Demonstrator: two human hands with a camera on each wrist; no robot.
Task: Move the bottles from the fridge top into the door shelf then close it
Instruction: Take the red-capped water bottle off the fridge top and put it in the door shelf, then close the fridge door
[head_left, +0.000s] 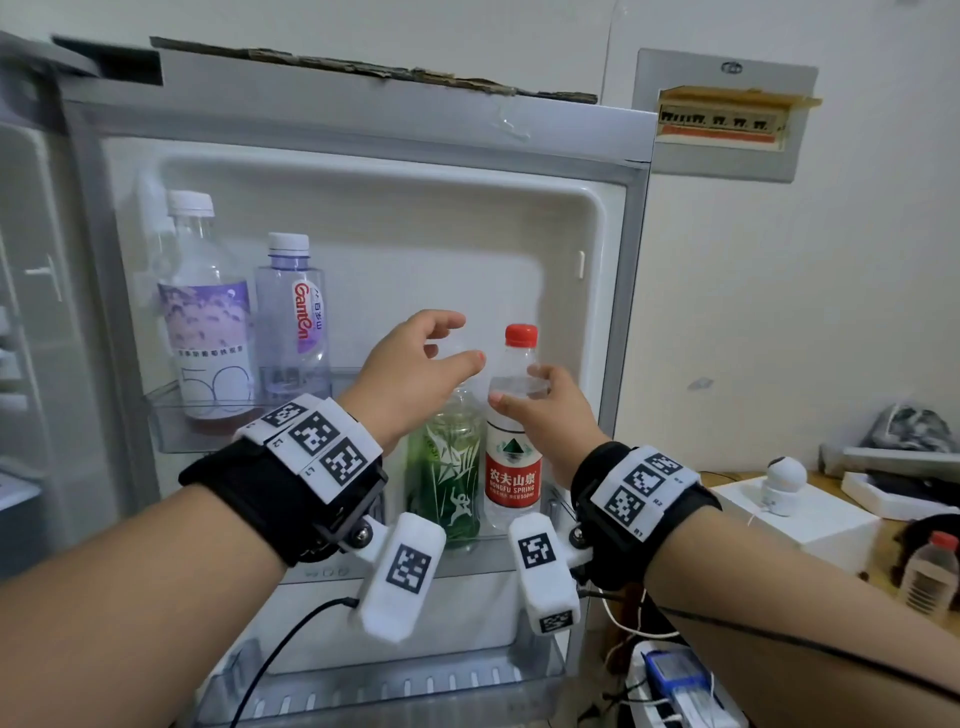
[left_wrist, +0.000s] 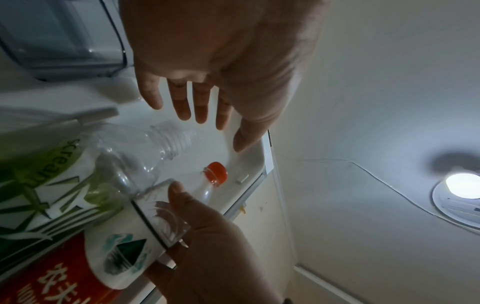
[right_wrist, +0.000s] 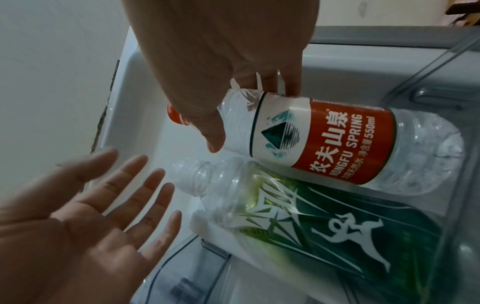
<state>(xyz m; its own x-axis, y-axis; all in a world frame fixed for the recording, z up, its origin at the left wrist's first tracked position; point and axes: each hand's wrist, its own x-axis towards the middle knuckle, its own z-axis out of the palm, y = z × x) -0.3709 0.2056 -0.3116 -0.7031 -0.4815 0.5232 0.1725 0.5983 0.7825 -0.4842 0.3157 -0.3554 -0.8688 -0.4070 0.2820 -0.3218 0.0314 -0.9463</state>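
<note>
A red-capped water bottle (head_left: 511, 467) (right_wrist: 324, 139) stands upright in the middle door shelf (head_left: 467, 558) at its right end. My right hand (head_left: 519, 387) (right_wrist: 246, 115) grips its clear shoulder just below the cap, thumb on the near side. Touching its left side stands a green-labelled bottle (head_left: 449, 467) (right_wrist: 324, 226) with no cap on its neck. My left hand (head_left: 460, 340) (left_wrist: 207, 123) hovers open just above that neck, fingers spread, and holds nothing.
Two more bottles, one purple-labelled (head_left: 208, 322) and one marked Ganten (head_left: 293, 317), stand in the upper left door shelf. A lower door shelf (head_left: 389, 686) lies below. Cardboard (head_left: 374, 67) covers the fridge top. A cluttered table (head_left: 810, 519) stands to the right.
</note>
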